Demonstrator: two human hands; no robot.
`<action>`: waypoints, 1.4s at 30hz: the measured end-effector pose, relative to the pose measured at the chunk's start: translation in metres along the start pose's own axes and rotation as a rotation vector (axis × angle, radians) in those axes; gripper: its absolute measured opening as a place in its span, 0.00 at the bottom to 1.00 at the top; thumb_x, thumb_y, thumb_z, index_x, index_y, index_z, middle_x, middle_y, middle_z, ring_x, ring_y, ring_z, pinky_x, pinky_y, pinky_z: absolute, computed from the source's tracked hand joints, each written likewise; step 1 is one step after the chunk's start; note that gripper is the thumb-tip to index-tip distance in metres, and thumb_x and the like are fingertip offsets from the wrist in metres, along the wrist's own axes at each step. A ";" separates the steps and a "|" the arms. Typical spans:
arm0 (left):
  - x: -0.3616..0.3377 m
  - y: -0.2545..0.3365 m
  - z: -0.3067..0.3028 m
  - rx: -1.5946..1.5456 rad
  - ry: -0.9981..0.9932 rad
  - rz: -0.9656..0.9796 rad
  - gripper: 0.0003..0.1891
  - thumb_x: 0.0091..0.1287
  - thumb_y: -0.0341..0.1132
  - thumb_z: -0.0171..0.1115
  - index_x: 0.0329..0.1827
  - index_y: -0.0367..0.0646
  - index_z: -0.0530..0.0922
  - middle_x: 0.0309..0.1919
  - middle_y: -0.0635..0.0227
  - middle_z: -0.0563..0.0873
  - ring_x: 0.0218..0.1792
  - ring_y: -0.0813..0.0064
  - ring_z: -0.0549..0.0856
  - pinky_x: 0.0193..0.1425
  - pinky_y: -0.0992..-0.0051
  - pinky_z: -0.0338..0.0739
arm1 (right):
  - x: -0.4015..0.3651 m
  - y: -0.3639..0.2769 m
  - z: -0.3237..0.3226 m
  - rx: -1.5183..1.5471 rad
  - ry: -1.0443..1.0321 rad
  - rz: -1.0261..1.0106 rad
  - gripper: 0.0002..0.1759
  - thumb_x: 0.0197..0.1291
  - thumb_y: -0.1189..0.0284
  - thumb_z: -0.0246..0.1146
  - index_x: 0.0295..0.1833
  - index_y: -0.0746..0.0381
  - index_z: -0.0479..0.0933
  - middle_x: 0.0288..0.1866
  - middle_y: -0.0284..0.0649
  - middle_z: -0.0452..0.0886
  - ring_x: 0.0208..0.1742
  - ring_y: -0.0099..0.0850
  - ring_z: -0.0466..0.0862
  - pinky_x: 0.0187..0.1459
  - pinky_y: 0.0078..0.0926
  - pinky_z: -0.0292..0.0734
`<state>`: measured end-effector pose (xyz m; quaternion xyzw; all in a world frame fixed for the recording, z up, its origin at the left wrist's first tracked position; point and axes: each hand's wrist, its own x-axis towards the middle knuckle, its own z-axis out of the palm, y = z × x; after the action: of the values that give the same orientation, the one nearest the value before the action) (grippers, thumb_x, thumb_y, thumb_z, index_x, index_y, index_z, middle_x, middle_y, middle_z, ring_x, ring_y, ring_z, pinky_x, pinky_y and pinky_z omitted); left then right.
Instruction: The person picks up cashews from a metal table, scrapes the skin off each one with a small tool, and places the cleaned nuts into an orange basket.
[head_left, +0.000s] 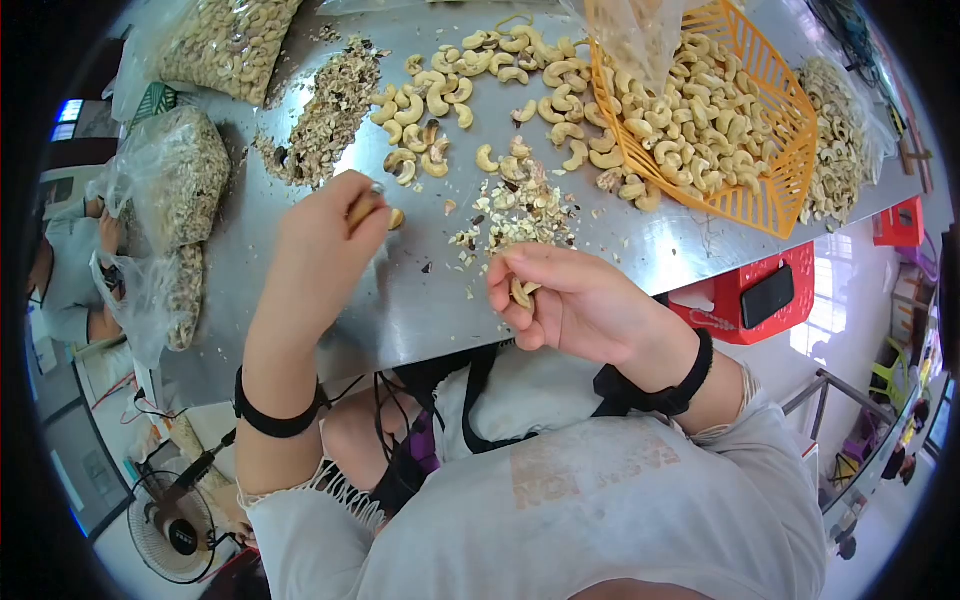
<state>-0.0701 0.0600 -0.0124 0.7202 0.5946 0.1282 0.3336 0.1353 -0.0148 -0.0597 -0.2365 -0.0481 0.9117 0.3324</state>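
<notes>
My left hand (325, 245) is closed in a fist above the steel table, around something small with a greyish tip that I cannot make out. Just beside its fingers, a single cashew (396, 218) shows low by the table. My right hand (570, 300) is turned partly palm up near the table's front edge, its fingers curled round a cashew (521, 292). Beyond this hand lies a heap of pale broken bits and skins (525, 212). Loose whole cashews (440, 90) are spread farther back, a few with dark skin on them.
An orange plastic basket (807, 135) of cashews stands at the back right, beside a bag of cashews (838, 140). Brown skins (325, 120) are heaped at the back left, near filled plastic bags (180, 170). A phone (767, 297) lies on a red stool (735, 325). Another person (75, 260) is at far left.
</notes>
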 end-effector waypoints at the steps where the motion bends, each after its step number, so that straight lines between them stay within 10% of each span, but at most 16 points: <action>1: -0.001 0.004 0.002 0.014 0.010 0.043 0.08 0.54 0.31 0.57 0.30 0.35 0.70 0.18 0.69 0.71 0.21 0.83 0.68 0.25 0.81 0.63 | 0.001 0.000 0.000 -0.001 -0.005 0.002 0.11 0.61 0.66 0.49 0.37 0.62 0.70 0.29 0.33 0.73 0.27 0.20 0.72 0.29 0.18 0.70; 20: 0.011 -0.016 0.004 0.230 0.103 -0.048 0.17 0.54 0.39 0.59 0.41 0.39 0.69 0.29 0.57 0.78 0.30 0.62 0.77 0.35 0.69 0.70 | -0.003 -0.004 -0.002 -0.033 -0.012 -0.016 0.09 0.59 0.66 0.51 0.36 0.61 0.70 0.29 0.32 0.74 0.26 0.20 0.73 0.29 0.18 0.69; 42: 0.046 -0.040 0.011 0.335 0.348 0.203 0.13 0.56 0.36 0.56 0.43 0.40 0.70 0.28 0.60 0.75 0.30 0.66 0.75 0.36 0.72 0.69 | -0.006 -0.004 -0.004 -0.033 -0.005 -0.029 0.09 0.59 0.66 0.52 0.36 0.60 0.70 0.29 0.32 0.74 0.26 0.20 0.72 0.29 0.17 0.68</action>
<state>-0.0824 0.1025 -0.0554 0.7885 0.5808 0.1824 0.0878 0.1439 -0.0157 -0.0594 -0.2389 -0.0675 0.9064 0.3417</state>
